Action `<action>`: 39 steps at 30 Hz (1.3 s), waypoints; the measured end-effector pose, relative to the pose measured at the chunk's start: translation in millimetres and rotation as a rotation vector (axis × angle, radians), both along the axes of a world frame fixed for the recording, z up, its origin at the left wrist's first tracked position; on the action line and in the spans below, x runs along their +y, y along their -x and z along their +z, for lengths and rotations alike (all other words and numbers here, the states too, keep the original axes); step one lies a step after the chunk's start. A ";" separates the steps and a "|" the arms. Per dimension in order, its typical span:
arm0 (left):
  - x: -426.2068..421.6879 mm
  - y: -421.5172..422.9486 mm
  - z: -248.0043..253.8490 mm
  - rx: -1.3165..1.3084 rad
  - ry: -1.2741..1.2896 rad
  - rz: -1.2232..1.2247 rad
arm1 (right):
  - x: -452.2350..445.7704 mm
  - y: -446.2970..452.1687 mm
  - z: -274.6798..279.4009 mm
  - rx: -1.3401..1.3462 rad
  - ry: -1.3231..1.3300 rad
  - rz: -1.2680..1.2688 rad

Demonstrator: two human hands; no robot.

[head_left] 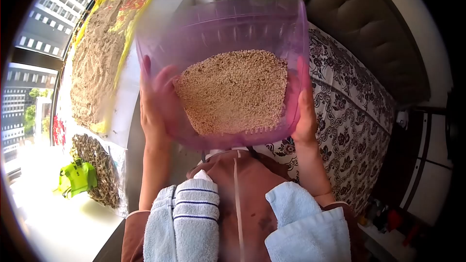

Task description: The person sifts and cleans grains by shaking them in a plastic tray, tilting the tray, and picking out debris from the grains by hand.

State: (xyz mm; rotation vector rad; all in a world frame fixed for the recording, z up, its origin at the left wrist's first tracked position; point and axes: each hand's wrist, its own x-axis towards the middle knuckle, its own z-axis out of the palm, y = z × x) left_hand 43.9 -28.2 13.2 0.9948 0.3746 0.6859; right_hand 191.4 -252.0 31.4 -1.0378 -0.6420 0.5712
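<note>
Both hands are wide apart, clamped on opp. sides of a purple plastic tub [218,31]; it sits btwn them, held up in front of the person's chest. L hand [154,116] grips the tub's L wall, R hand [306,119] the R wall. Fingers show pinkish thru the see-thru plastic on both sides. Tub's open side faces the camera; tan grains w/ darker specks [233,92] cover much of the bottom, also btwn the hands. Exact tilt of tub: can't tell.

Below, person's brown top [247,189] w/ a pale stripe down the front; lt-blue towel cloth w/ dk stripes [196,213] by the L arm, plain lt-blue cloth [310,228] by the R.

R of the tub, a bed w/ dk floral cover [349,150] & padded headboard [364,24]. Well L, by the window [29,92], a yellow-edged sheet [114,87] w/ brownish stuff on it, plus a bright green bag [77,179].
</note>
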 end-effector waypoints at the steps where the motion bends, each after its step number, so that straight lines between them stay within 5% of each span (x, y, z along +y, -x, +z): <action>1: 2.2 -3.4 -9.1 0.050 -0.045 -0.027 | -2.8 -5.5 -29.8 -0.025 0.013 -0.070; 7: -7.4 -4.9 -39.7 0.334 0.023 -0.094 | -15.8 -1.2 -89.5 0.260 0.163 -0.122; 11: -2.4 -6.2 -26.3 0.379 0.070 0.001 | 3.6 -4.8 -27.9 0.344 0.257 -0.103; 13: -6.3 0.4 0.6 0.193 0.333 0.031 | 4.0 -5.4 -5.8 0.118 0.229 -0.082; 15: -10.5 8.5 -0.1 -0.059 0.116 0.029 | 2.6 1.6 11.4 -0.195 0.163 -0.084; 16: -7.2 8.5 -2.7 0.054 0.034 0.032 | -1.7 -2.4 -12.3 -0.219 0.160 -0.085; 19: -0.2 8.5 -29.4 0.281 -0.106 0.023 | -2.9 4.8 -84.4 0.257 0.062 -0.081; 24: -2.5 14.4 -20.5 0.379 0.112 0.095 | 7.7 10.5 -90.7 0.178 0.229 -0.092; 28: -18.2 -6.0 -25.0 0.528 -0.234 0.060 | -11.5 -30.4 -103.4 0.632 0.271 0.137; 31: -23.6 -10.4 -57.5 0.418 -0.077 0.025 | -11.8 -24.7 -99.6 0.573 0.122 0.061; 34: 17.5 5.0 -76.4 0.490 0.368 0.059 | 21.6 18.1 -94.0 0.154 0.353 -0.055; 36: 28.0 24.4 -88.6 0.435 0.393 0.037 | 27.3 22.4 -96.7 0.277 0.394 -0.022; 39: -3.0 7.4 -82.1 0.454 -0.112 0.071 | 6.5 -23.0 -117.6 0.675 0.411 0.105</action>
